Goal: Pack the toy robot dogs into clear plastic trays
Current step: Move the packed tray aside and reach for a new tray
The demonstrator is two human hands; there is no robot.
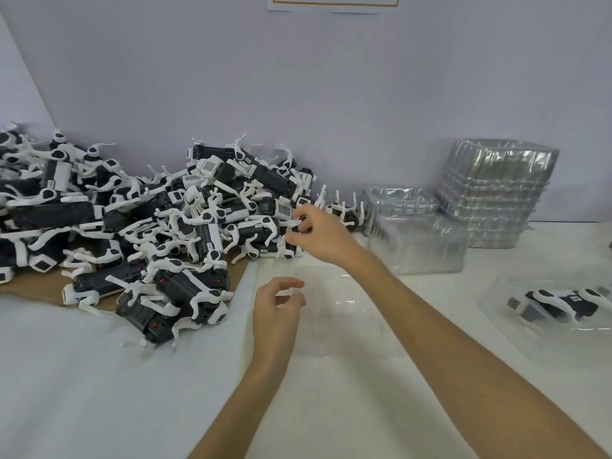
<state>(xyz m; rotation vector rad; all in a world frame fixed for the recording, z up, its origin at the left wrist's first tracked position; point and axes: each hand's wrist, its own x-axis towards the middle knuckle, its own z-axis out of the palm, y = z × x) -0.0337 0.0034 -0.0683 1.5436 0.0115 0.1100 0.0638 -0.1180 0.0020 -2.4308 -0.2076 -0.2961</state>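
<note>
Nearest: left hand (277,313), loosely curled and empty, over the empty clear tray (334,313). Farther: right hand (319,234) pinching a white leg of a toy robot dog (270,228) at the pile (149,210) edge. Could drag tangled neighbours onto the tray, or strain that thin leg.

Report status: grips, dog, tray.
Right grip pinching dog at pile edge. Left grip loose, empty, at tray edge. Tray empty, nothing in the way.
</note>
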